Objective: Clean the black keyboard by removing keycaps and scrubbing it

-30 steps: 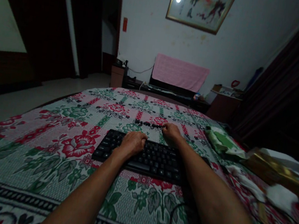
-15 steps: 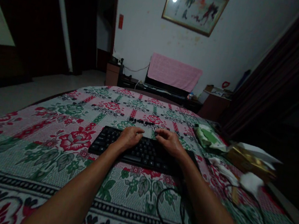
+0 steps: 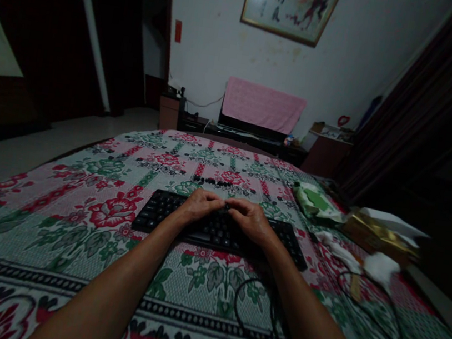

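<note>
A black keyboard (image 3: 156, 217) lies on the flowered bedspread (image 3: 75, 227). Both my hands rest on its middle. My left hand (image 3: 199, 205) is curled, with its fingertips on the upper key rows. Beside it, my right hand (image 3: 250, 222) is curled as well. The fingertips of the two hands meet over a small dark spot that I cannot make out. Just beyond the keyboard, a row of loose black keycaps (image 3: 218, 182) lies on the bedspread. The keyboard's black cable (image 3: 247, 301) loops toward me under my right forearm.
A green and white packet (image 3: 314, 200), a gold box (image 3: 377, 233), white wads (image 3: 380, 265) and thin wires (image 3: 359, 300) lie on the right side of the bed. Beyond the bed's foot stand a pink-covered low cabinet (image 3: 262, 104) and a brown side table (image 3: 325, 150).
My right hand has drawn back from the keycap row to the keyboard's middle and now meets my left hand's fingertips. The view has shifted slightly to the right.
</note>
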Motion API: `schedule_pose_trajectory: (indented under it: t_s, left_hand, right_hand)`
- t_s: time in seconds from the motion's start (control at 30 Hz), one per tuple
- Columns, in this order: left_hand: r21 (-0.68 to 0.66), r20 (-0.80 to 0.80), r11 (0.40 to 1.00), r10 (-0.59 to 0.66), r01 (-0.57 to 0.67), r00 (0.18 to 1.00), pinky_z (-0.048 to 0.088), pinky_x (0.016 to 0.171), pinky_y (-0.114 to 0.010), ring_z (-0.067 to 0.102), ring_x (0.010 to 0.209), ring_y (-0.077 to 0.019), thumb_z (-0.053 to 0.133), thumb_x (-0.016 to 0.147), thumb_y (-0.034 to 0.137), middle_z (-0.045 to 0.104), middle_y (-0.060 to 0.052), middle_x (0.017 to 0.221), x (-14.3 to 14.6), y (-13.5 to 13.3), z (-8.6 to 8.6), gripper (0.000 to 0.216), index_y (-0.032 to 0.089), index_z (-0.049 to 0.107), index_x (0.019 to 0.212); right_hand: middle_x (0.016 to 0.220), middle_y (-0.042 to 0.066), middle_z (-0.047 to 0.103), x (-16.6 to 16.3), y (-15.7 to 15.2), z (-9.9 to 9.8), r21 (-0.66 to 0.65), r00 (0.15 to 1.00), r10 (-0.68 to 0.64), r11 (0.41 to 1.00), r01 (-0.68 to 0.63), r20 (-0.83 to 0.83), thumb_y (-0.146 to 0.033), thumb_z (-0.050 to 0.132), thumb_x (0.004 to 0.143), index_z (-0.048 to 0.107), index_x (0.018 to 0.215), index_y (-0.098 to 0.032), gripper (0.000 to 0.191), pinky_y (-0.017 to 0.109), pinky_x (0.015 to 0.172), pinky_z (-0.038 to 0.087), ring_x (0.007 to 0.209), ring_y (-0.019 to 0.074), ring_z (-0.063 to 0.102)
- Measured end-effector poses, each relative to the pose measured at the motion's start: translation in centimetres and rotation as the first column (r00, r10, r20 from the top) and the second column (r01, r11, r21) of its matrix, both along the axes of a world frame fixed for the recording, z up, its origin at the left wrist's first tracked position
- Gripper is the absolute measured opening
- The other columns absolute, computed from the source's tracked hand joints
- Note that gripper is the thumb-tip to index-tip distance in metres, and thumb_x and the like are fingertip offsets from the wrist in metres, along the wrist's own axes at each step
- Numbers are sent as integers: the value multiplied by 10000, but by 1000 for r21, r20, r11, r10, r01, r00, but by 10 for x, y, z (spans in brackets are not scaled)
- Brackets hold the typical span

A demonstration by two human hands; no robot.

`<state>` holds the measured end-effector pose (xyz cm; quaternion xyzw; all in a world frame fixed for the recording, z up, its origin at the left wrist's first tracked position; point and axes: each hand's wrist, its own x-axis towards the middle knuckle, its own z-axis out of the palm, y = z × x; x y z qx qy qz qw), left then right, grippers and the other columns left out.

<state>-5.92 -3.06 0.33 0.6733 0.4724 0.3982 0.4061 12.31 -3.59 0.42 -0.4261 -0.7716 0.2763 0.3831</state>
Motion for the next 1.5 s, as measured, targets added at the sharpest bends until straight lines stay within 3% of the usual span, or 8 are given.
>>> schedule_pose_trajectory:
  t_s: [0.17,0.3,0.57,0.73,0.83,0.93,1.33,1.5]
  left_hand:
    - [-19,-8,1000,25,-25,1000,359,533,-208,510,566,-105,601,645,367,597,23,586,3,0,0,270,131,705,723]
    - [-32,-3,996,80,-80,997,359,522,-207,503,550,-103,602,641,349,585,21,559,5,2,-1,243,127,694,675]
    - [37,-43,993,114,-112,993,404,554,-212,571,602,-128,575,688,330,637,10,595,12,3,-4,240,125,701,686]
    - [220,-161,961,203,-166,966,471,783,-256,641,848,-172,527,754,278,720,-16,876,5,8,-9,254,181,720,886]
    - [293,-249,940,254,-177,934,466,855,-269,641,908,-173,518,766,243,715,-27,947,-1,11,-14,263,198,714,936]
    - [298,-304,937,273,-181,913,461,884,-265,638,928,-164,513,772,231,711,-12,972,-3,12,-16,265,214,709,950]
    - [304,-395,944,246,-127,885,446,916,-268,627,960,-165,503,784,234,705,-17,994,-5,10,-13,267,214,713,948]
    - [309,-414,944,245,-118,877,441,923,-265,623,964,-165,500,785,238,703,-9,997,-5,10,-12,270,224,714,950]
  right_hand:
    - [938,32,678,-2,0,-2,76,999,1,997,-5,52,-187,540,753,666,969,-199,250,293,842,463,891,150,617]
    - [880,29,684,-6,-1,-5,92,994,-106,990,103,35,-219,569,737,637,974,-186,249,271,769,481,811,146,627]
    - [835,30,706,-10,-6,8,230,947,-220,959,166,233,-218,568,749,683,850,-205,153,273,749,474,786,166,641]
    - [856,39,718,14,9,12,87,940,-320,946,311,116,-243,593,721,699,855,-190,179,288,753,491,792,178,655]
    - [844,48,718,26,17,7,-5,948,-315,949,315,51,-276,612,696,700,841,-165,203,292,746,495,774,178,656]
    - [825,42,717,27,23,0,-19,962,-263,964,265,66,-300,618,689,705,830,-168,212,283,716,495,754,172,650]
    - [724,26,710,19,36,-13,-86,932,-248,957,279,265,-241,646,652,731,770,-172,161,228,586,465,656,148,631]
    - [654,11,698,19,35,-10,-125,935,-220,957,262,280,-227,650,636,733,739,-167,145,195,508,422,577,119,600]
